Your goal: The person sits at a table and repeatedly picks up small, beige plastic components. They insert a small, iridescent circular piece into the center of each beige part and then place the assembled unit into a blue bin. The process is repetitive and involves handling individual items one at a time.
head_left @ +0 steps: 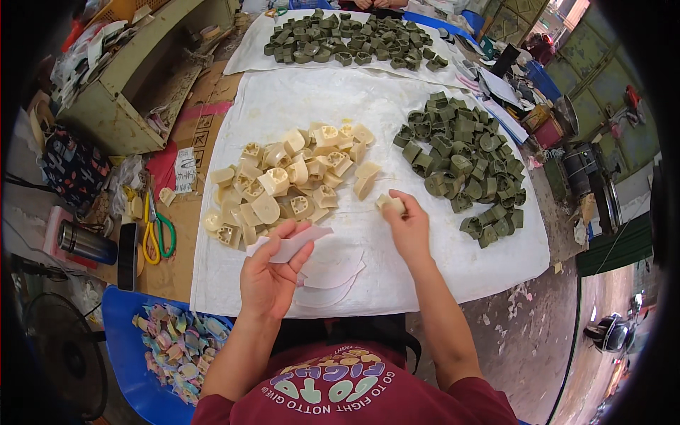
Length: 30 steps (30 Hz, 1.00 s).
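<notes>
My left hand (273, 273) is closed on a thin pale pinkish-white sheet (292, 245), its fingers curled round the sheet's edge. Beneath it, several more pale cut sheets (327, 283) lie overlapping near the table's front edge. My right hand (411, 227) pinches a small cream plastic piece (391, 204) between thumb and fingers. A heap of cream moulded plastic pieces (273, 180), rounded with hollow ribbed insides, spreads ahead of my left hand. Beyond my right hand lies a pile of dark green pieces (460, 156) of similar shape.
White sheeting (496, 262) covers the table. More green pieces (347, 39) lie at the far end, near another person's hands (372, 3). Scissors (157, 230), a phone (127, 256) and a steel flask (86, 241) stand or lie at left. A blue tub (124, 333) holds colourful scraps.
</notes>
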Motion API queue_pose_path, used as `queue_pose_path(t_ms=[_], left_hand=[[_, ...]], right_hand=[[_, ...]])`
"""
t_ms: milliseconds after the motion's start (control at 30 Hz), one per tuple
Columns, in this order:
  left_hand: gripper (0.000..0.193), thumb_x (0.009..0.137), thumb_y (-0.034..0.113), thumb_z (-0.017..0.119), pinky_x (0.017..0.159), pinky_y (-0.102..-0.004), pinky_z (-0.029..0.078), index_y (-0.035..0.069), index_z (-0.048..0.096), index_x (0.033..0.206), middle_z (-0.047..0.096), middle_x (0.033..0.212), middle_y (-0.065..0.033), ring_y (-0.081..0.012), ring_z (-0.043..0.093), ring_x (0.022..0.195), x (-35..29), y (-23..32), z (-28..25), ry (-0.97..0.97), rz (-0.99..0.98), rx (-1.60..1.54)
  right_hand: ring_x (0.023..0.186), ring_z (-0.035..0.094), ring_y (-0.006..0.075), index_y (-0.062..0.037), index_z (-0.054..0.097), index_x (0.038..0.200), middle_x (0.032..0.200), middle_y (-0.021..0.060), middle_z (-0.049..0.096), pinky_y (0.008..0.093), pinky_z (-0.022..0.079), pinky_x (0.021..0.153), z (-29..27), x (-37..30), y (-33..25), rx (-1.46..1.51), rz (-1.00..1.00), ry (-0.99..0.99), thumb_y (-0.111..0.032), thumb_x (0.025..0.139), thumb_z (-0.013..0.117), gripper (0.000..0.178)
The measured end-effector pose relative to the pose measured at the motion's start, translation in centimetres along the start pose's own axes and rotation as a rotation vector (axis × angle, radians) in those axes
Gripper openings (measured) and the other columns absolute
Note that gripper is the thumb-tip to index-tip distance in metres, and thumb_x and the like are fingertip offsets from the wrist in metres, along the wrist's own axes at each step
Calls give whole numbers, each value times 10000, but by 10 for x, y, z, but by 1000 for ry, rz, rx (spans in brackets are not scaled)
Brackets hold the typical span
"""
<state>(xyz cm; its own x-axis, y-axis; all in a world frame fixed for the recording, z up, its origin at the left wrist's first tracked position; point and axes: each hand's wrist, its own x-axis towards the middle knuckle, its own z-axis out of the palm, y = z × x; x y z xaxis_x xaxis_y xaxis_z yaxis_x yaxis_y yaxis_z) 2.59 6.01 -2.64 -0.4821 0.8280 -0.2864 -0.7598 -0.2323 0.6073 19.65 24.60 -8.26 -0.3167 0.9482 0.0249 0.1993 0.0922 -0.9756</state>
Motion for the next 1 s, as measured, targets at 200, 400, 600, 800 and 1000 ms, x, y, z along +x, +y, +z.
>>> queue_pose_path(t_ms=[200,400,600,800,1000], left_hand=[[386,992,325,477,760,-298,537,15,520,1218,622,1087,-159,-224,626,973,44,-14,23,37,-26,116],[301,982,369,521,511,-246,442,71,532,1027,550,718,-34,-100,522,602,54,-14,46,170,206,237],[286,986,348,517,490,-245,430,63,532,1011,547,684,-37,-101,519,562,55,-9,30,192,274,278],[369,1007,408,431,482,-298,440,53,532,1008,527,615,-43,-155,517,476,60,-2,4,122,151,149],[448,1021,446,347,509,-318,463,54,530,1138,576,763,-85,-196,561,507,48,10,5,104,131,52]], right_hand=[[923,589,262,-26,595,1174,1051,137,614,345,483,813,37,-44,-57,-227,-701,-148,-55,846,647,333],[1110,513,317,-24,539,1234,1221,171,530,377,422,945,68,-65,-71,20,-669,-277,-133,876,646,389],[1124,487,288,-23,546,1203,1224,158,527,380,393,961,81,-65,-69,126,-533,-389,-218,913,616,357],[1066,495,283,-29,547,1165,1164,156,532,369,395,928,79,-50,-69,601,-83,-262,-225,917,606,321],[1218,423,335,-49,467,1322,1313,183,459,475,353,988,76,-5,-46,-709,-628,-41,-261,864,659,540]])
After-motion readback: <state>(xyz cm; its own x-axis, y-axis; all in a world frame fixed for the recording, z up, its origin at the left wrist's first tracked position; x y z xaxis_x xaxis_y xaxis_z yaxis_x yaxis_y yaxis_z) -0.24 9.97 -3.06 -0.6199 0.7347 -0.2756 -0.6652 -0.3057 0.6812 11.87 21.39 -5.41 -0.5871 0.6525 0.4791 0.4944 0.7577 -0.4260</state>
